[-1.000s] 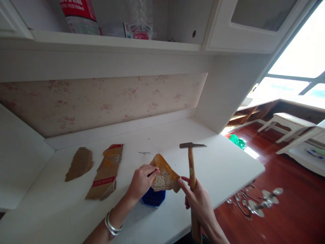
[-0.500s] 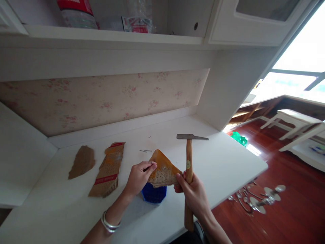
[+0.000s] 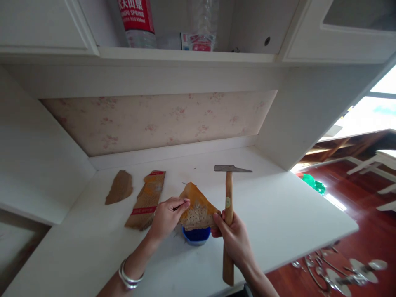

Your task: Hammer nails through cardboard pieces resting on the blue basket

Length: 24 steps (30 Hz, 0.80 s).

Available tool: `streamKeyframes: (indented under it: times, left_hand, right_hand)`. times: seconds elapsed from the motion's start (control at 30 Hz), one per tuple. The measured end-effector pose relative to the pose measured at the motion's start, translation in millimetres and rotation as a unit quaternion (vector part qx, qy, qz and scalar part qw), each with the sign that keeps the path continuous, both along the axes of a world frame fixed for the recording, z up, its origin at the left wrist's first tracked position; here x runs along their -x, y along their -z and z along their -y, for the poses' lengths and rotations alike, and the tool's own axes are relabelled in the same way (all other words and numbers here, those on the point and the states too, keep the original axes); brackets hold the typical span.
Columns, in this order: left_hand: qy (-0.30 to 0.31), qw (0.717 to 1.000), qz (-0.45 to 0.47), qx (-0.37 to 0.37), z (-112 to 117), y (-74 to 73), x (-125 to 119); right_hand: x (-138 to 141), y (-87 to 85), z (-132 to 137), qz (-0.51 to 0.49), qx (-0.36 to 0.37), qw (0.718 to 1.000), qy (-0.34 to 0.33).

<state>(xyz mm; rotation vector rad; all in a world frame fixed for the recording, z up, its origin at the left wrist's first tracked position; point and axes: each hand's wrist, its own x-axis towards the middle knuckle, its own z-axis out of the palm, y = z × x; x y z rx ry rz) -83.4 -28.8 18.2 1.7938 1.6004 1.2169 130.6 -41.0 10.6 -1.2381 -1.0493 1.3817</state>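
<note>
My right hand [image 3: 232, 235] is wrapped round the wooden handle of a hammer [image 3: 229, 198], whose metal head stands upright above the desk. Its fingertips also touch the right corner of a torn orange cardboard piece [image 3: 198, 210] full of small holes. My left hand [image 3: 167, 215], with silver bangles at the wrist, pinches a thin nail [image 3: 178, 206] against the cardboard's left side. The cardboard lies over a small blue container [image 3: 196, 236] on the white desk [image 3: 278, 214].
Two more torn cardboard pieces lie to the left, a brown one [image 3: 120, 192] and a printed one [image 3: 147, 199]. A water bottle [image 3: 136, 22] stands on the shelf above. Metal parts [image 3: 337, 272] lie on the red wooden floor at the right.
The camera has swung left, so everything sits further right in view. The hammer and both hands stay much the same at the cardboard.
</note>
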Motion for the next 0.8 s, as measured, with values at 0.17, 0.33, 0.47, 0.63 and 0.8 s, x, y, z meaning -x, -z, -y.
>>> streamKeyframes:
  times: [0.17, 0.33, 0.47, 0.63, 0.8]
  left_hand:
    - [-0.032, 0.999, 0.022, 0.011, 8, -0.3, 7]
    - [-0.028, 0.999, 0.025, 0.017, 13, -9.3, 7]
    - [-0.011, 1.000, 0.009, 0.016, 11, -10.2, 0]
    - [0.033, 0.999, -0.013, 0.019, 11, -5.5, -10]
    - [0.070, 0.997, -0.037, -0.004, 17, 7.6, -19]
  right_hand:
    - [8, -1.2, -1, 0.000, 0.008, 1.000, -0.019]
    - [8, -5.2, 4, -0.006, 0.015, 1.000, -0.012]
    - [1, -4.8, 11, -0.006, 0.022, 1.000, -0.001]
    - [-10, 7.1, 24, -0.019, 0.042, 0.999, 0.016]
    - [-13, 20.5, 30, -0.023, 0.061, 0.997, 0.034]
